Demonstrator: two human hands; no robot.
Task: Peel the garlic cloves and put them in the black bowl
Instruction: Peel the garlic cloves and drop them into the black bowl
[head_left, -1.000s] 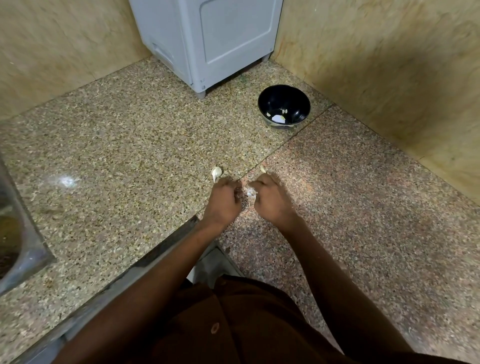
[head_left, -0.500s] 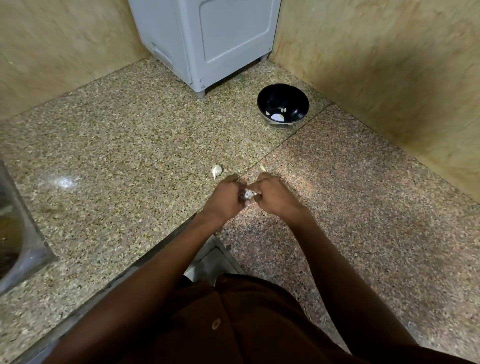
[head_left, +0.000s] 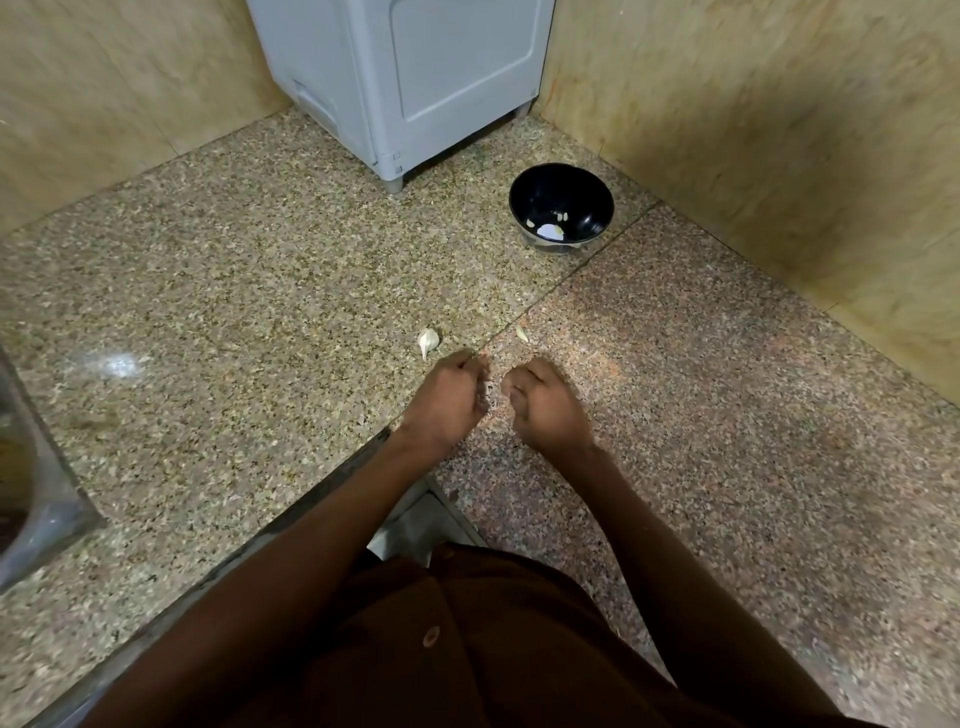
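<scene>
1. Counter (head_left: 208, 322) of speckled stone is filling the view, with tan walls behind it.
2. Grey appliance (head_left: 405, 78) is standing at twelve o'clock, in the corner.
3. Sink (head_left: 31, 499) is showing its metal edge at nine o'clock.
4. Left hand (head_left: 447, 400) and right hand (head_left: 545, 405) are hovering just apart at the centre, both with fingers curled; whether either is pinching anything I cannot tell.
5. Black bowl (head_left: 562, 208) is sitting at one o'clock from the hands, holding a few pale pieces.
6. Garlic clove (head_left: 428, 341) is lying unpeeled just beyond the left hand.
7. Small pale scrap (head_left: 521, 332) is lying at twelve o'clock from the right hand.
</scene>
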